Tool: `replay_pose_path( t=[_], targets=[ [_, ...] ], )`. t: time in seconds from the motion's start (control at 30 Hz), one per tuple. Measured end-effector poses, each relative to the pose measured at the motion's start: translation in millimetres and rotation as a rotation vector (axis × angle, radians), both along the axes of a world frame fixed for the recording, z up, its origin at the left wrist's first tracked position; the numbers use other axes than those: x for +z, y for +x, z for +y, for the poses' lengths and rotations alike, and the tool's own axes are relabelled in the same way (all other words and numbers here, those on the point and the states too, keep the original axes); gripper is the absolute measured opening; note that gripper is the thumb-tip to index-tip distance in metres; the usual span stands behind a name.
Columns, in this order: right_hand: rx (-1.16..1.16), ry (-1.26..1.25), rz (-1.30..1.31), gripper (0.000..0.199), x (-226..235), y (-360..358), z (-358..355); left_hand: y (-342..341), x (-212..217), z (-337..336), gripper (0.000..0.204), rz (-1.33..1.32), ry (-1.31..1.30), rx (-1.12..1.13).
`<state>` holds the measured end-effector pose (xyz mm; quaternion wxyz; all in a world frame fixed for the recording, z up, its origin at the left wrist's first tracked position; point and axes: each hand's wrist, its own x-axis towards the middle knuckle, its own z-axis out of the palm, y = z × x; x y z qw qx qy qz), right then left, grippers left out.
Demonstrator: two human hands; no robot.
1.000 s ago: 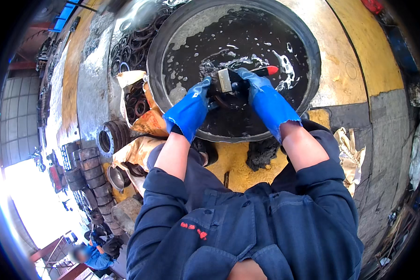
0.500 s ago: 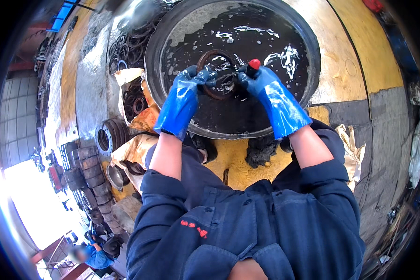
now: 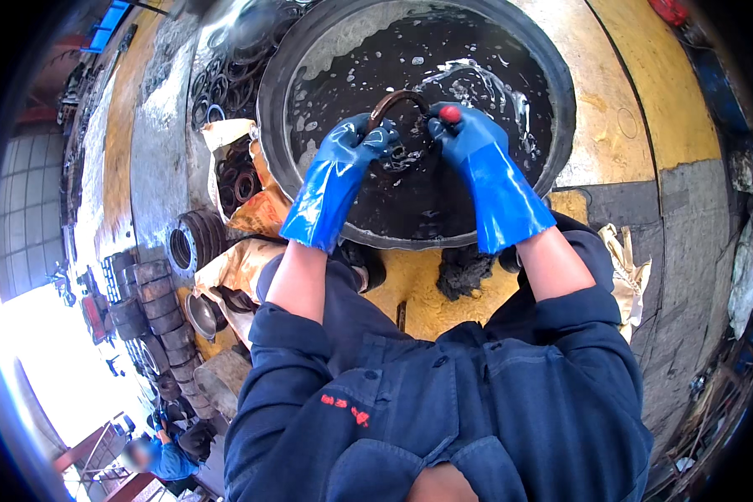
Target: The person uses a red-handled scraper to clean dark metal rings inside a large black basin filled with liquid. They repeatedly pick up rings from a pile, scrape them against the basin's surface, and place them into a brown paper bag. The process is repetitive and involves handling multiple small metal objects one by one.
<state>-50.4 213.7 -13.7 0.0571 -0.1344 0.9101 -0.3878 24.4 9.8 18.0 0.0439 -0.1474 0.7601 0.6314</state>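
Both my hands wear long blue rubber gloves and hover over a big round black tub (image 3: 274, 100) of dark, foamy liquid. In my left hand (image 3: 336, 171), closed fingers grip a dark brown ring (image 3: 402, 95), now tilted, with its upper arc showing above the fingers. My right hand (image 3: 479, 167) is wrapped round a tool with a red-ended handle (image 3: 450, 115) beside the ring's right side. The tool's working end is hidden by the hand and the dark liquid, so its kind does not show.
Many dark rings (image 3: 230, 79) lie in heaps left of the tub. Open sacks (image 3: 263, 209) of rings stand near my left knee. Stacked ring-shaped parts (image 3: 197, 243) and a metal bowl (image 3: 201, 316) are further left. A dark rag-like clump (image 3: 464, 272) lies between my feet; another person (image 3: 171, 460) is at lower left.
The ring has tipped, from a nearly full circle to a raised arc. My right hand and the red-ended handle have turned slightly; the foam on the liquid has shifted.
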Motion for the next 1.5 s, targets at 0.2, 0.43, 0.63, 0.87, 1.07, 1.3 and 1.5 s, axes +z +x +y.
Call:
replay_pose_path(
  t=[0.2,0.43,0.63,0.87,1.07,1.3,1.5],
  targets=[
    [-0.031,-0.352,-0.709,0.030,-29.8,-18.6,3.8,-4.5,-16.9,-0.1,0.031,0.118,0.042,0.066],
    [-0.316,-0.860,-1.109,0.037,5.3,15.9,-8.1,-2.1,-26.7,0.5,0.030,0.193,0.020,0.145],
    [-0.070,-0.448,-0.572,0.052,-15.7,-18.4,20.9,-4.4,-15.3,-7.7,0.032,0.117,0.202,0.229],
    [-0.071,-0.863,-0.715,0.057,-18.7,-2.1,5.7,-4.3,-11.6,-10.5,0.034,-0.067,0.437,0.237],
    [0.165,-0.162,-0.420,0.035,13.5,-11.0,12.5,-3.6,-32.1,-27.8,0.049,0.162,-0.398,0.126],
    [0.442,0.432,0.287,0.021,0.7,-8.9,14.9,-10.5,-35.5,-8.9,0.047,0.537,-0.990,-0.268],
    [0.178,0.208,0.164,0.034,-16.4,-11.5,19.7,-1.9,-13.7,-5.6,0.031,0.011,-0.741,-0.291]
  ],
)
